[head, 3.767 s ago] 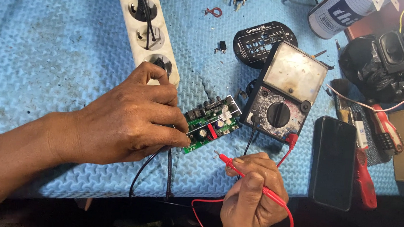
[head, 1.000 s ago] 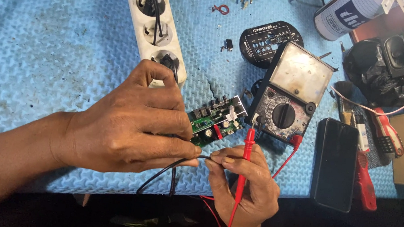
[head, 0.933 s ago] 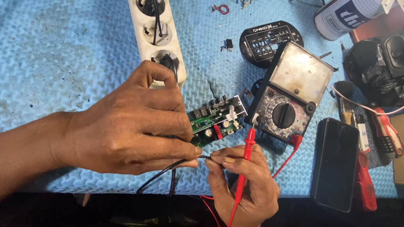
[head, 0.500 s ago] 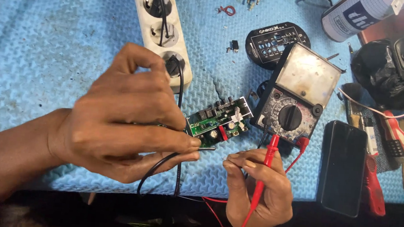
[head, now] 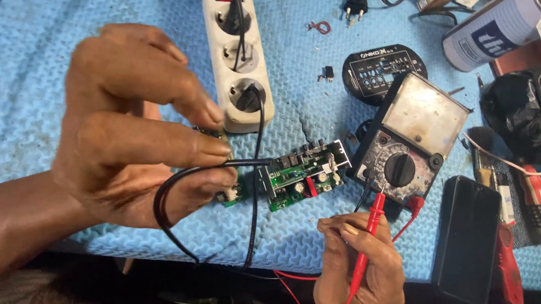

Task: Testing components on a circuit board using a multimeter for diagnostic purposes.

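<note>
Holding red probe (head: 367, 242) — multimeter (head: 408, 148), phone (head: 468, 238) beside

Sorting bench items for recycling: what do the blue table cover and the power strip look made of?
The blue table cover looks like soft foam or rubbery matting: matte, with an embossed wavy texture. The power strip looks like moulded hard plastic, off-white with a slight sheen, rounded edges and a red switch. Neither can be confirmed from looks alone.

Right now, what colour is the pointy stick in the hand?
Red: the test probe held in the right hand, seen in the head view.
</note>
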